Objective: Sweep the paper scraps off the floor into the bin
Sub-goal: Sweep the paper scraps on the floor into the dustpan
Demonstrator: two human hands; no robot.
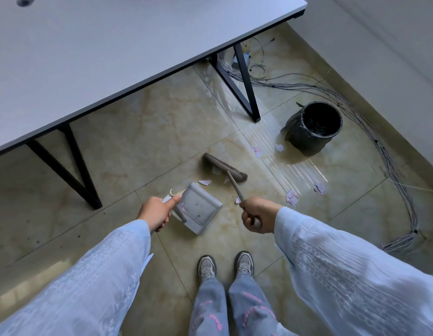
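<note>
Clearly the sweeping step was in hand, with nothing yet carried to the bin (313, 128), which stood open and black-lined on the far right of the floor (138, 132), well apart from the tools. The left hand (157, 212) was wrapped tight around the upright handle of the grey dustpan (198, 209), thumb pressed along its top edge, holding the pan's open lip toward the far side. The right hand (259, 215) was fisted around the brush handle, and the brush (225, 169) had its bristle head down on the tile just beyond the pan. A few paper scraps (204, 182) lay between the bristles and the pan's lip, one of them just beside that lip; the pan itself looked nearly bare, with only faint marks on it that I could not identify. More scraps were scattered to the right: a small cluster (291, 197) near the right hand, one piece (319, 188) farther right, and several (279, 147) close to the foot of the bin. As a judgement, the next move called for a short pull of the bristles toward the pan while the left hand kept its lip flat on the tile, so that the light pieces would slide in rather than slip underneath. After that the right-hand clusters would need gathering, with care near the cables (390, 170) trailing along the wall.
</note>
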